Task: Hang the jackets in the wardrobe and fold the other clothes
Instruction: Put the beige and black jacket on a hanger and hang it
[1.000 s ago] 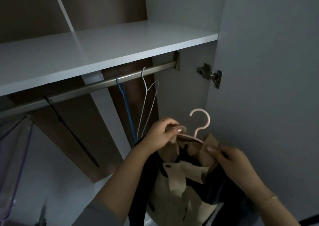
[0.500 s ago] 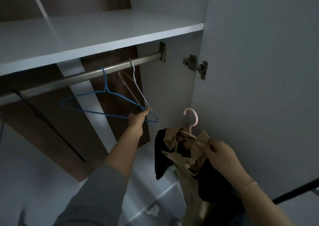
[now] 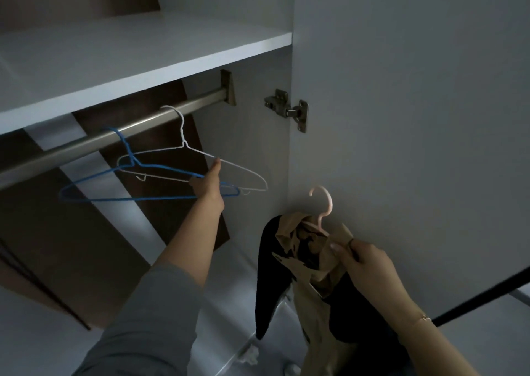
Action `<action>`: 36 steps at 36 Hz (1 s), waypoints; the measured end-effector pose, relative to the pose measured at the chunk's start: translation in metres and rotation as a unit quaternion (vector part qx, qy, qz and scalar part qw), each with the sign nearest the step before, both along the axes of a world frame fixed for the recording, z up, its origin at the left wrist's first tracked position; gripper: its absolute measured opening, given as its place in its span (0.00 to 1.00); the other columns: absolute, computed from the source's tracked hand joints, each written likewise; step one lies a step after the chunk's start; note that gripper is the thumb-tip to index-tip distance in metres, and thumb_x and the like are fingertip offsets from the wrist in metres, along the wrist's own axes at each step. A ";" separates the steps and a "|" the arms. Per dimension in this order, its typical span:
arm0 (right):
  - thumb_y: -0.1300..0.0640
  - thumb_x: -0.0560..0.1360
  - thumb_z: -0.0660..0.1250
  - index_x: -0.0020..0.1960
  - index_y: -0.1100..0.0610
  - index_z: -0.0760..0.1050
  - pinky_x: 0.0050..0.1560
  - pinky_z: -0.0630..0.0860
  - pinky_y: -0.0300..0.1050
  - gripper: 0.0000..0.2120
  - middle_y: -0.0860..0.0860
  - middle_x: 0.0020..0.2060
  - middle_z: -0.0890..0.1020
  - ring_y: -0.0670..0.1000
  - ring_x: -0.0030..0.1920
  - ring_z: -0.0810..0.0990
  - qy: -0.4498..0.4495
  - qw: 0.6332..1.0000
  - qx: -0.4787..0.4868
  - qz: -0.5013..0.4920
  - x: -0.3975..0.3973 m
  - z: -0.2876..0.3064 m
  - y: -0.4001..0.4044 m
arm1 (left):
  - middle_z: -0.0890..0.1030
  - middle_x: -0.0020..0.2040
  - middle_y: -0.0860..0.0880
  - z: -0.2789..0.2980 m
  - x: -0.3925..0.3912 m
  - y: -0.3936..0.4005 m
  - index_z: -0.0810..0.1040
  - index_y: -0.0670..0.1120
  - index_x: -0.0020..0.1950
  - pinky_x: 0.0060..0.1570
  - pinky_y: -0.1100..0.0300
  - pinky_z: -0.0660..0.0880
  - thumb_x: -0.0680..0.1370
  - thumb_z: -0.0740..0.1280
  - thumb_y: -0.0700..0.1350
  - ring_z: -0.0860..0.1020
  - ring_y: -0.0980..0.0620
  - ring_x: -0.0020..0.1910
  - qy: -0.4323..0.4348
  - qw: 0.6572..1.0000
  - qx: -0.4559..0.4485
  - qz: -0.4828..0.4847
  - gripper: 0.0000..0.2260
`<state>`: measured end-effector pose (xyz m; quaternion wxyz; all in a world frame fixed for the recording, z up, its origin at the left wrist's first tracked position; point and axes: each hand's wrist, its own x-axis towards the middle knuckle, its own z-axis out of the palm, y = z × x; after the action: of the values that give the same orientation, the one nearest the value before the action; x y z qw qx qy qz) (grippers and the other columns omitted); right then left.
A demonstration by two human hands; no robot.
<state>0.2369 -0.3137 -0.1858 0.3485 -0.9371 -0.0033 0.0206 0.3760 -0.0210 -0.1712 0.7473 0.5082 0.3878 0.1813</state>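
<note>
Head view, dim wardrobe interior: left hand (image 3: 208,184) raised to two wire hangers on the rail (image 3: 120,134), fingers (image 3: 215,166) touching the white hanger (image 3: 229,164) at its shoulder wire, grip on it impossible to tell, with the blue hanger (image 3: 149,197) just below. Right hand (image 3: 362,263) low by the open door (image 3: 415,117), fingers pinching the beige-and-black jacket (image 3: 309,263) at its collar, bunched on a pink hanger (image 3: 325,206), hook upright and well below the rail. White shelf (image 3: 137,57) above
</note>
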 end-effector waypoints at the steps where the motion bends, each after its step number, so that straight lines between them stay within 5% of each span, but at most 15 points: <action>1: 0.48 0.77 0.65 0.29 0.50 0.63 0.31 0.64 0.46 0.21 0.45 0.24 0.70 0.52 0.30 0.72 -0.001 1.000 -0.001 -0.001 0.001 -0.001 0.001 | 0.68 0.72 0.44 0.002 0.003 -0.002 0.59 0.45 0.76 0.64 0.52 0.69 0.73 0.73 0.50 0.68 0.44 0.70 0.000 1.000 -0.010 -0.009 0.37; 8: 0.47 0.77 0.65 0.30 0.53 0.66 0.31 0.66 0.42 0.20 0.48 0.25 0.72 0.50 0.30 0.72 0.009 1.000 0.004 -0.012 0.014 -0.011 0.001 | 0.71 0.70 0.43 0.004 0.022 -0.009 0.65 0.43 0.73 0.69 0.50 0.67 0.77 0.69 0.51 0.69 0.45 0.69 0.001 0.998 -0.023 -0.056 0.28; 12: 0.47 0.77 0.66 0.33 0.58 0.70 0.32 0.67 0.44 0.19 0.49 0.25 0.74 0.50 0.30 0.74 0.020 0.999 0.010 -0.025 0.022 -0.018 -0.003 | 0.77 0.51 0.46 0.005 0.026 -0.018 0.75 0.41 0.56 0.55 0.59 0.73 0.82 0.60 0.43 0.74 0.49 0.58 -0.066 0.994 -0.030 -0.082 0.07; 15: 0.47 0.77 0.66 0.31 0.56 0.68 0.30 0.65 0.41 0.20 0.49 0.24 0.73 0.47 0.29 0.73 0.019 0.999 0.007 -0.030 0.029 -0.021 -0.004 | 0.75 0.48 0.45 0.006 0.020 -0.026 0.73 0.40 0.57 0.58 0.56 0.74 0.84 0.56 0.40 0.76 0.50 0.50 -0.130 0.983 -0.098 -0.084 0.08; 18: 0.47 0.77 0.66 0.30 0.54 0.68 0.28 0.64 0.39 0.20 0.49 0.24 0.73 0.45 0.27 0.73 0.013 1.000 0.014 -0.023 0.037 -0.023 0.000 | 0.66 0.35 0.49 0.004 0.010 -0.025 0.71 0.45 0.43 0.40 0.62 0.73 0.84 0.55 0.39 0.68 0.55 0.32 -0.140 0.981 -0.124 -0.053 0.11; 22: 0.49 0.77 0.66 0.29 0.55 0.66 0.29 0.64 0.41 0.21 0.48 0.23 0.71 0.48 0.27 0.72 0.012 1.000 0.021 0.004 0.051 -0.022 0.016 | 0.60 0.32 0.51 -0.002 -0.016 -0.010 0.70 0.46 0.42 0.21 0.69 0.59 0.84 0.55 0.43 0.60 0.60 0.20 -0.148 0.982 -0.113 -0.002 0.12; 29: 0.51 0.78 0.65 0.27 0.53 0.61 0.25 0.61 0.35 0.24 0.46 0.22 0.67 0.50 0.26 0.70 -0.045 0.996 0.009 0.071 0.094 0.000 0.073 | 0.65 0.24 0.56 -0.013 -0.079 0.042 0.71 0.47 0.42 0.19 0.69 0.59 0.84 0.56 0.45 0.62 0.61 0.19 -0.129 0.991 -0.030 0.018 0.11; 32: 0.51 0.79 0.64 0.29 0.57 0.62 0.30 0.59 0.44 0.23 0.55 0.26 0.74 0.62 0.36 0.77 -0.086 0.991 0.019 0.099 0.126 0.023 0.105 | 0.65 0.22 0.56 -0.009 -0.105 0.063 0.70 0.47 0.40 0.17 0.69 0.58 0.84 0.57 0.45 0.61 0.61 0.19 -0.137 0.990 -0.012 0.015 0.12; 36: 0.52 0.80 0.62 0.29 0.55 0.64 0.35 0.62 0.44 0.22 0.64 0.35 0.79 0.62 0.41 0.79 -0.138 0.981 0.034 0.131 0.166 0.055 0.150 | 0.64 0.23 0.55 -0.001 -0.132 0.081 0.69 0.47 0.39 0.17 0.69 0.57 0.84 0.56 0.45 0.60 0.61 0.18 -0.126 0.992 -0.012 0.024 0.13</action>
<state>0.4031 -0.1639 -0.1312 0.3710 -0.9098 -0.1748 -0.0633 0.2440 0.0598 -0.1719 0.7920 0.4628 0.3042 0.2570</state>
